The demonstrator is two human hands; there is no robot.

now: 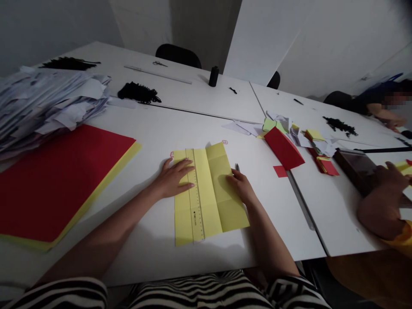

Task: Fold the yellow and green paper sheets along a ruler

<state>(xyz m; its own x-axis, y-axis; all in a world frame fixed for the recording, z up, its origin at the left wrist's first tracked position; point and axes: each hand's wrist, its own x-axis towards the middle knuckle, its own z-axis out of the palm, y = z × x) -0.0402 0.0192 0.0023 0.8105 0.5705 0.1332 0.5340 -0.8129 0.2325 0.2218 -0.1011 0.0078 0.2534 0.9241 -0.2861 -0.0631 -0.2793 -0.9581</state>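
Observation:
A creased sheet of yellow paper (222,193) lies on the table in front of me, its right part tilted up along a fold. On its left part rests a clear ruler (198,214), placed lengthwise. My left hand (174,178) lies flat over the ruler and paper, fingers spread. At the sheet's right edge, my right hand (242,186) is closed, with the tip of a pen (237,167) sticking out above its fingers. The rest of the pen is hidden by the hand.
To the left are large red sheets (64,184) over yellow ones, beside a heap of papers (54,103). Black cords (138,92) and a black bottle (213,76) stand farther back. On the right are a folded red piece (283,148), scraps and a co-worker's arm (383,201).

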